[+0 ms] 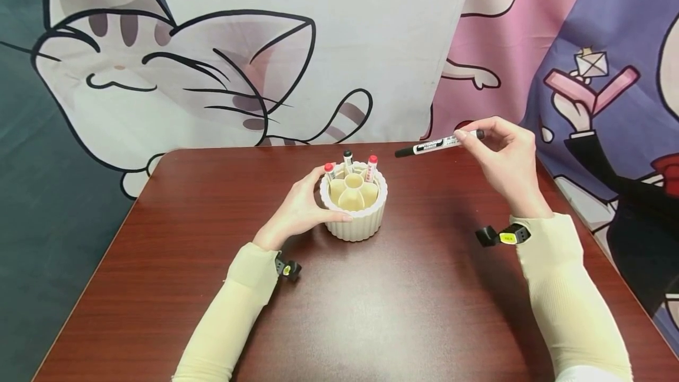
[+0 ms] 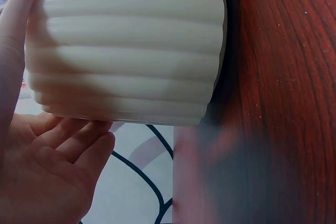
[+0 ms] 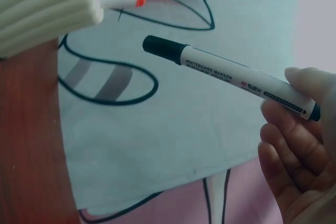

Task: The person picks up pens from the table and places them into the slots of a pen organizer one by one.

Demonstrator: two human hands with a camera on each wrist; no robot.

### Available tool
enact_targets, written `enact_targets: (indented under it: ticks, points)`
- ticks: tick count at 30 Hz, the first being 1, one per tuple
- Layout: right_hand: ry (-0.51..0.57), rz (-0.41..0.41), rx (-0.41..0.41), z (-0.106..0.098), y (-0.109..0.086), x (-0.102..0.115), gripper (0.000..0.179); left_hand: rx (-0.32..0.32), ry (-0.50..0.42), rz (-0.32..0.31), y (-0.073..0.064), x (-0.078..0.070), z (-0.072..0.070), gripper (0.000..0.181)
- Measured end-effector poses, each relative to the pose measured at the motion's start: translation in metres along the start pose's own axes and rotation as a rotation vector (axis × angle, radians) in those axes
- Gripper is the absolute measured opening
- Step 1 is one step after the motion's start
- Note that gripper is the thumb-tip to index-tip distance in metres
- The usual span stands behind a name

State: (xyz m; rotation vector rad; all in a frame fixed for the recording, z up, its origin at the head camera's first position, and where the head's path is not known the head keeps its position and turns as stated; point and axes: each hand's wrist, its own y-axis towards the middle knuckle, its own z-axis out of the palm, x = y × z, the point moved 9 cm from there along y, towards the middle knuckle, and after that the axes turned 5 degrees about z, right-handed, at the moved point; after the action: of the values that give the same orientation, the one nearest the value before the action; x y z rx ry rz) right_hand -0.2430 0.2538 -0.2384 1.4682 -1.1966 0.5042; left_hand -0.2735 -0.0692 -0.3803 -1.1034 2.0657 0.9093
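Note:
A cream, ribbed pen holder [image 1: 354, 226] with several compartments stands on the table. My left hand [image 1: 299, 208] grips its rim and side, the thumb in front and the fingers behind. Two red-capped markers [image 1: 372, 170] and one black-capped marker [image 1: 348, 161] stand upright in it. To the right, my right hand [image 1: 504, 158] pinches a whiteboard marker [image 3: 226, 72] near its end, above the table. That marker has a white barrel and a black cap, which points left toward the holder. In the left wrist view the holder's ribbed wall [image 2: 126, 51] fills the upper part.
The dark red-brown wooden table [image 1: 185, 287] reaches back to a hanging cloth [image 1: 392, 46] printed with a cartoon cat. A pink and purple printed cloth [image 1: 509, 69] hangs at the right. Black wrist cameras [image 1: 288, 268] are strapped to both sleeves.

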Motion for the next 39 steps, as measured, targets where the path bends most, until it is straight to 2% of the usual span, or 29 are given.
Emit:
enact_targets:
  ticks: [10, 19, 30, 39]
  points:
    - [0.058, -0.039, 0.019, 0.006, -0.004, 0.016, 0.017, -0.005, 0.005, 0.019, 0.0, 0.0, 0.0, 0.106]
    - [0.017, -0.042, 0.084, 0.017, -0.011, 0.023, 0.016, 0.0, -0.009, 0.023, 0.0, -0.001, 0.0, 0.105]
    - [-0.006, -0.074, 0.163, 0.033, -0.025, 0.045, 0.016, -0.004, 0.007, 0.021, 0.001, 0.0, 0.0, 0.105]
    - [-0.03, -0.084, 0.229, 0.043, -0.028, 0.048, 0.012, 0.002, -0.001, 0.011, 0.001, 0.001, 0.0, 0.106]
